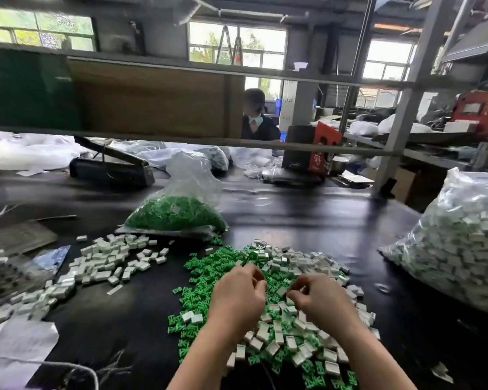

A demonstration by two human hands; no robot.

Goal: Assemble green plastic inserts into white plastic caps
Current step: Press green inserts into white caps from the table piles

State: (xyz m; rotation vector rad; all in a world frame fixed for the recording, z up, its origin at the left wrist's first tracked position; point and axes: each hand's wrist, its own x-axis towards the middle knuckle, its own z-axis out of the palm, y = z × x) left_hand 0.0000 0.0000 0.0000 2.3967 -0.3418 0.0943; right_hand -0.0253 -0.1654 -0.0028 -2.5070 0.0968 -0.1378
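Right now my fingers are curled tight on both sides: the left hand has its fingertips bunched together over the pile, and the right hand does the same just beside it, thumb against forefinger. Each looks to be pinching something small, but I cannot tell what, since the knuckles hide it. Both hands hover over a mixed heap of green inserts and white caps spread on the black table, with the green mostly to my left and the white toward the right and near edge. Farther left lies a separate scatter of white pieces. Behind the heap a clear bag of green inserts slumps on the table, its neck open. At the far right sits a large clear bag stuffed with white-and-green pieces. Across the table, beyond a shelf rail, another person sits.
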